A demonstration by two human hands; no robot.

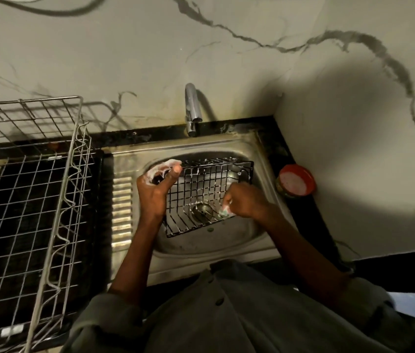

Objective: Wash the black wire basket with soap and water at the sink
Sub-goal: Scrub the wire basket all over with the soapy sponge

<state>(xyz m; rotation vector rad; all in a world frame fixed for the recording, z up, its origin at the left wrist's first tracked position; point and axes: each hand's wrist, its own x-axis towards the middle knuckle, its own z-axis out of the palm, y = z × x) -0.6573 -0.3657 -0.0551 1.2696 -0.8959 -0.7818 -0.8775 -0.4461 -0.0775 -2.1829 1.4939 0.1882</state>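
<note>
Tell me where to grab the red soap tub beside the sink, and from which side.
Grip the red soap tub around its outer wall, coming from above and from the sink side. It stands upright and open-topped with soap inside, and the wall corner closes off its far and right sides. Both hands look busy for now.

Left hand [154, 191] grip on soapy black wire basket [207, 197] in sink [226, 244], right hand [244, 201] w/ sponge [224, 212]
</note>
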